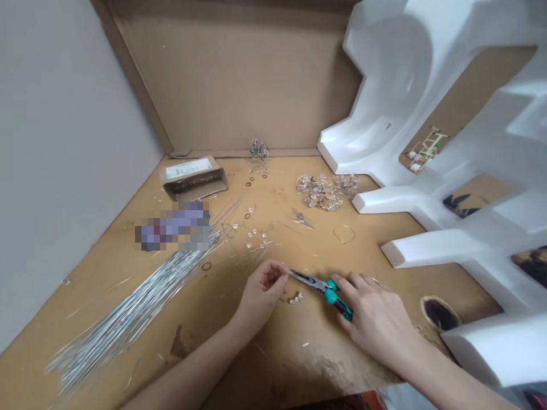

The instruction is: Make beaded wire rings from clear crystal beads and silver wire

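White moulded packing point(388, 68) stands at two to four o'clock; a bundle of silvery rods point(139, 310) lies at eight. At four, the right hand point(380, 316) has its fingers curled round teal-handled pliers point(332, 297), noses pointing toward ten. At six, the left hand point(258, 293) pinches thumb and fingertips together beside those noses; I cannot tell on what. Just below sits a short beaded strand point(296, 299).

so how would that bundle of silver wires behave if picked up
The bundle of silver wires would probably splay apart, since no tie shows around it and its ends fan out. The wires look long and straight, so they may be stiff rather than floppy. Their shiny surface suggests they could slip.
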### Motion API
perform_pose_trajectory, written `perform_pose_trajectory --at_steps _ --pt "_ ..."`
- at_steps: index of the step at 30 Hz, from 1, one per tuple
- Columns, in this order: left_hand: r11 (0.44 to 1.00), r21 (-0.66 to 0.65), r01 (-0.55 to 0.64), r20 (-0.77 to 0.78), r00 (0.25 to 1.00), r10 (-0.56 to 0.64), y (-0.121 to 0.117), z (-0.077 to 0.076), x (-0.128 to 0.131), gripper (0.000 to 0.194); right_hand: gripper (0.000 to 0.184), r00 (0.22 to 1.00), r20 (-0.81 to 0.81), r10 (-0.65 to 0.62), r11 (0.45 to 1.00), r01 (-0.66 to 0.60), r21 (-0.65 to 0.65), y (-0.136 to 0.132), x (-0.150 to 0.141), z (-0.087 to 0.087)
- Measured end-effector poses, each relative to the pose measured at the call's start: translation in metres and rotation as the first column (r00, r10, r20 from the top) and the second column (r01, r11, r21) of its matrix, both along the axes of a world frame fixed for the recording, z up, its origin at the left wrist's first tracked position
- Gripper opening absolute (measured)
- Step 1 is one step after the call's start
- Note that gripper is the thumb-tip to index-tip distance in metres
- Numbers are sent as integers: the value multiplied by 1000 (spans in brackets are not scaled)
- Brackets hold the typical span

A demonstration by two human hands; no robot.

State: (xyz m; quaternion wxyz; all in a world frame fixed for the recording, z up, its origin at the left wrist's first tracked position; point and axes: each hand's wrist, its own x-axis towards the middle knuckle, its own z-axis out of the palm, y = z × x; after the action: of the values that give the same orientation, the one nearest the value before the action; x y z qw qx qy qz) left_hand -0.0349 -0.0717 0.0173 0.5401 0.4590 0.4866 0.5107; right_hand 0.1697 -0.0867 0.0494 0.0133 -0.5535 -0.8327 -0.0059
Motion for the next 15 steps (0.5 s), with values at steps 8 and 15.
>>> perform_pose_trajectory --at_steps 8,15 --pt "999 -43 12 86 996 -8 11 -8 -16 8 49 987 -152 -57 965 15 -263 -8 15 13" --pt "982 185 -33 -95 994 51 5 -5 -14 3 45 971 -208 -115 961 55 -271 -6 8 17"
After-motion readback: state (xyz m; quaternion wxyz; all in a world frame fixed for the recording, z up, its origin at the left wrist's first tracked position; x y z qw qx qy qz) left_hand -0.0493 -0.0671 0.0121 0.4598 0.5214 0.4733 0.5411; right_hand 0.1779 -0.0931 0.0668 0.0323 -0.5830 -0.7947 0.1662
